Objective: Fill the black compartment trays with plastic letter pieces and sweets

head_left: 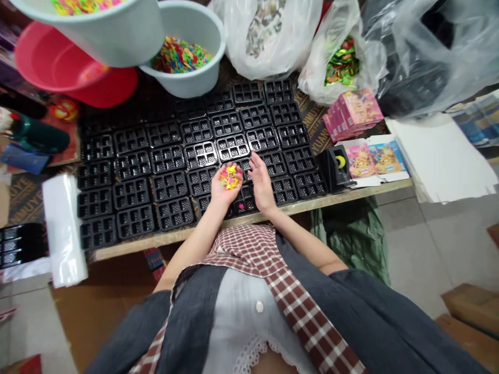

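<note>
My left hand is cupped palm up above the black trays. A small heap of colorful plastic pieces, yellow, pink and green, lies in it. Beside it, my right hand is held with fingers stretched out and nothing visible in it. Rows of black compartment trays cover the tabletop around both hands. One pink piece sits in a compartment of the tray just below and between my hands.
Behind the trays stand a grey tub of colorful pieces, another pale tub and a red basin. Plastic bags, pink boxes and a tape dispenser are to the right. A clear plastic bundle hangs over the left edge.
</note>
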